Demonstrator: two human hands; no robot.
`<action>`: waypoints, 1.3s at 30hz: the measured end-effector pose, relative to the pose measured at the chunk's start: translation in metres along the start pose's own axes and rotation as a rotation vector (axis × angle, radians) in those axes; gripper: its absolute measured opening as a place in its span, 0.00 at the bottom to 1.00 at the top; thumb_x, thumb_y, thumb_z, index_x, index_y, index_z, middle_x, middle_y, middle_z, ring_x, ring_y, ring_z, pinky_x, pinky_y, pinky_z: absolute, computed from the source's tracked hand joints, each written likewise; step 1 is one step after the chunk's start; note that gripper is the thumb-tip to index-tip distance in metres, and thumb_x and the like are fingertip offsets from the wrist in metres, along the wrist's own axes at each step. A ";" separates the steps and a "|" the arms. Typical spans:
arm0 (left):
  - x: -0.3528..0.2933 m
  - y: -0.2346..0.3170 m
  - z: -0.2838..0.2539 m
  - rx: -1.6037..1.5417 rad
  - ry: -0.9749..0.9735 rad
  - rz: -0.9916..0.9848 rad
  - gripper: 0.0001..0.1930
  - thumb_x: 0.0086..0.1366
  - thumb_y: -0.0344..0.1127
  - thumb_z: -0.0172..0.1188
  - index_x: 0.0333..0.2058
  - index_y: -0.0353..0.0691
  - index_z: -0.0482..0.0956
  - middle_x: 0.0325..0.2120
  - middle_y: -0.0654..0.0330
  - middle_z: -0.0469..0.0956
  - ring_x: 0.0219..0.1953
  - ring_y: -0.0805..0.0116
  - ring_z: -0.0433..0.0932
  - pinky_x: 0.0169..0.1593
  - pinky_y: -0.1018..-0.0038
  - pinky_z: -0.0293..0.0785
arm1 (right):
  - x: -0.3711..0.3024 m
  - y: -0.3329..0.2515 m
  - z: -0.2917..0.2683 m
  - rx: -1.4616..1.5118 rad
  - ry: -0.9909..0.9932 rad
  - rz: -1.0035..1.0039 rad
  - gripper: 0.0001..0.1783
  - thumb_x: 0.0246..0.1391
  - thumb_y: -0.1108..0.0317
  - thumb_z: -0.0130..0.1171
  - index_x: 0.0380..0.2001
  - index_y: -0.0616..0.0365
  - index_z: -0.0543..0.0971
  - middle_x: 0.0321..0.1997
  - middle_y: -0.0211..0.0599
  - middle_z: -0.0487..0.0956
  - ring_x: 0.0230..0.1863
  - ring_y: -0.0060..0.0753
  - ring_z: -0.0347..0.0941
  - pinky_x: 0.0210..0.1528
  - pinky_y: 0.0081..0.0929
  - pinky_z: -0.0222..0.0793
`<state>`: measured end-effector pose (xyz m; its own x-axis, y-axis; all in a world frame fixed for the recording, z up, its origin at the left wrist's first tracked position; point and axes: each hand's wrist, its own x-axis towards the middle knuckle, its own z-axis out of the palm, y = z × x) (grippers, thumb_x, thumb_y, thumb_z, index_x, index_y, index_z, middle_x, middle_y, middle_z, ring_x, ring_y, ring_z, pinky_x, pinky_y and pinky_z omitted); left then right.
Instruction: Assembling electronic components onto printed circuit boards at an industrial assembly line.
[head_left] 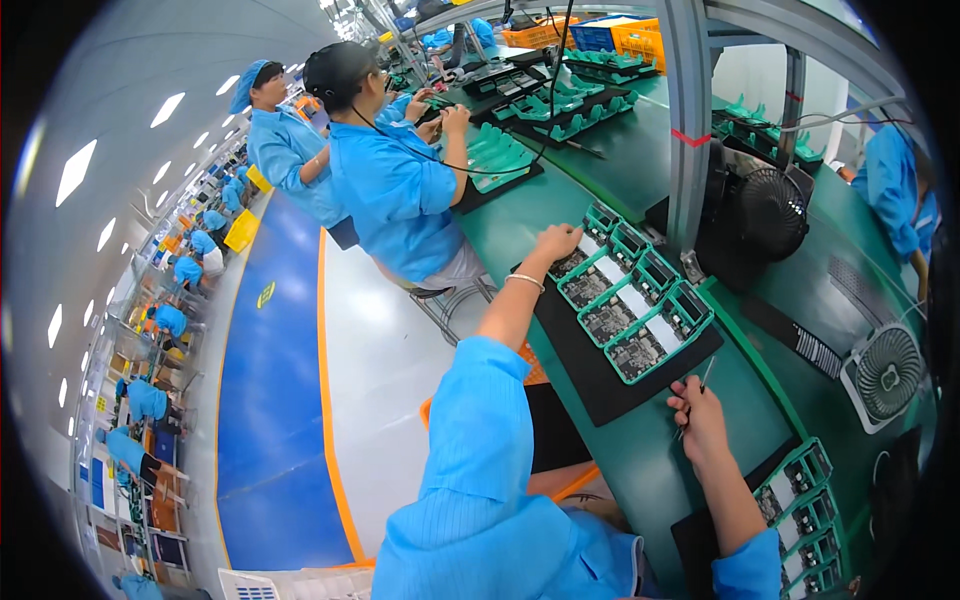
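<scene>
Beneath our arms, a green workbench [640, 455] is running diagonally away from us. Nearest, at the lower right, a second row of green housings [800, 520] is waiting beside our right forearm, probably parked there to leave the middle free.

Our right hand [700, 415] is closing around a slim pointed tool [708, 374]; we are seeing too little of it to say whether it is tweezers or a driver. We are keeping its metal tip upward, clear of the boards, perhaps so that nothing is getting scratched.

Just beyond, the main row of green housings [670, 355] is lying on a black mat [612, 405], between our two hands. Each is framing a circuit board [632, 355] and a pale block [662, 333]. They are sitting side by side, likely so that we are reaching every one alike; the mat is presumably cushioning them.

Our left hand [558, 243] is resting at the farthest housing, fingers bunched narrow and pointing down; we cannot tell whether they are pinching anything.

Past the bench rail, a white desk fan [888, 372] and a black fan [772, 213] are standing near a metal post [688, 130]. Farther along, a seated co-worker [385, 190] is bending over a green tray [500, 158], and more blue-clad workers [148, 400] are lining the distant benches.
</scene>
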<state>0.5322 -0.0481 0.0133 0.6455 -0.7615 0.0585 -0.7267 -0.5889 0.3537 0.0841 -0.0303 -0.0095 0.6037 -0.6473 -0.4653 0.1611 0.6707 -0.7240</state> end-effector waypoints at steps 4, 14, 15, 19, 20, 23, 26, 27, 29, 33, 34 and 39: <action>-0.012 -0.012 -0.017 -0.341 -0.332 -0.095 0.39 0.55 0.65 0.61 0.53 0.35 0.74 0.44 0.52 0.79 0.49 0.59 0.73 0.56 0.64 0.64 | 0.006 -0.009 0.009 -0.109 0.014 0.000 0.16 0.58 0.55 0.61 0.34 0.52 0.68 0.24 0.23 0.65 0.21 0.13 0.60 0.17 0.13 0.50; -0.056 -0.039 -0.051 -0.777 -0.576 -0.092 0.35 0.61 0.54 0.63 0.54 0.28 0.68 0.49 0.53 0.73 0.50 0.66 0.73 0.51 0.71 0.71 | -0.003 -0.029 0.020 -0.376 0.048 -0.064 0.19 0.52 0.58 0.67 0.32 0.50 0.65 0.21 0.18 0.58 0.16 0.11 0.51 0.16 0.16 0.43; -0.059 -0.029 -0.053 -0.835 -0.603 -0.091 0.33 0.62 0.52 0.62 0.53 0.28 0.68 0.48 0.53 0.74 0.50 0.66 0.73 0.51 0.71 0.72 | -0.010 -0.032 0.017 -0.399 0.095 -0.082 0.20 0.51 0.57 0.68 0.34 0.50 0.66 0.21 0.17 0.58 0.16 0.11 0.52 0.17 0.15 0.44; -0.068 -0.007 -0.062 -0.980 -0.655 -0.071 0.31 0.63 0.46 0.62 0.56 0.31 0.64 0.48 0.54 0.74 0.48 0.68 0.74 0.51 0.71 0.73 | -0.023 -0.028 0.017 -0.372 0.227 -0.240 0.18 0.56 0.60 0.61 0.44 0.60 0.73 0.35 0.28 0.78 0.29 0.16 0.71 0.28 0.18 0.65; -0.067 -0.013 -0.065 -1.004 -0.719 -0.047 0.31 0.63 0.45 0.62 0.56 0.30 0.63 0.48 0.55 0.74 0.48 0.68 0.75 0.51 0.71 0.73 | -0.017 -0.019 0.025 -0.279 0.220 -0.362 0.19 0.58 0.61 0.59 0.48 0.62 0.73 0.41 0.32 0.79 0.39 0.20 0.74 0.41 0.21 0.70; -0.070 -0.011 -0.086 -1.025 -0.752 0.057 0.31 0.63 0.43 0.62 0.57 0.30 0.61 0.47 0.55 0.75 0.47 0.69 0.75 0.51 0.72 0.73 | -0.013 -0.004 0.038 -0.345 0.368 -0.491 0.22 0.59 0.63 0.57 0.52 0.66 0.71 0.46 0.33 0.78 0.44 0.21 0.72 0.48 0.21 0.66; -0.046 -0.024 -0.061 -0.950 -0.691 0.345 0.29 0.63 0.38 0.63 0.54 0.27 0.61 0.47 0.50 0.76 0.47 0.67 0.76 0.51 0.71 0.73 | -0.015 0.006 0.067 -0.256 0.536 -0.511 0.22 0.58 0.65 0.58 0.52 0.65 0.71 0.45 0.34 0.78 0.42 0.20 0.72 0.46 0.21 0.67; -0.037 -0.025 -0.045 -0.954 -0.713 0.379 0.29 0.62 0.38 0.63 0.54 0.26 0.61 0.46 0.50 0.76 0.48 0.67 0.76 0.51 0.70 0.72 | -0.021 0.010 0.072 -0.189 0.588 -0.518 0.22 0.58 0.66 0.58 0.53 0.66 0.71 0.45 0.34 0.78 0.42 0.20 0.72 0.46 0.21 0.68; -0.023 -0.019 -0.021 -0.960 -0.760 0.408 0.29 0.62 0.37 0.63 0.55 0.27 0.61 0.45 0.49 0.76 0.49 0.66 0.75 0.54 0.69 0.70 | -0.028 0.017 0.084 -0.162 0.722 -0.531 0.22 0.58 0.67 0.57 0.53 0.66 0.71 0.45 0.34 0.78 0.43 0.21 0.73 0.47 0.21 0.68; -0.016 0.010 -0.025 -0.990 -0.849 0.580 0.30 0.64 0.34 0.59 0.60 0.31 0.57 0.47 0.50 0.76 0.49 0.63 0.76 0.54 0.69 0.70 | -0.046 0.041 0.097 -0.105 0.916 -0.514 0.24 0.58 0.66 0.58 0.55 0.67 0.70 0.46 0.34 0.77 0.44 0.21 0.72 0.48 0.21 0.67; -0.013 0.014 -0.026 -1.015 -0.852 0.611 0.30 0.64 0.33 0.58 0.61 0.32 0.56 0.47 0.49 0.77 0.49 0.62 0.76 0.53 0.68 0.70 | -0.049 0.046 0.101 -0.132 0.958 -0.528 0.26 0.57 0.64 0.59 0.55 0.67 0.69 0.46 0.35 0.77 0.45 0.22 0.72 0.50 0.22 0.66; -0.007 0.013 0.003 -0.843 -0.533 0.876 0.41 0.60 0.34 0.60 0.64 0.25 0.46 0.55 0.36 0.61 0.57 0.45 0.64 0.61 0.61 0.58 | -0.032 0.068 0.080 -0.320 1.121 -0.632 0.29 0.55 0.61 0.61 0.56 0.67 0.71 0.46 0.36 0.77 0.46 0.23 0.71 0.50 0.22 0.65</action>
<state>0.5177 -0.0511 0.0141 -0.2701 -0.9270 0.2601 -0.3608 0.3479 0.8653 0.1380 0.0651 -0.0025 -0.4991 -0.8645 -0.0601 -0.1089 0.1313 -0.9853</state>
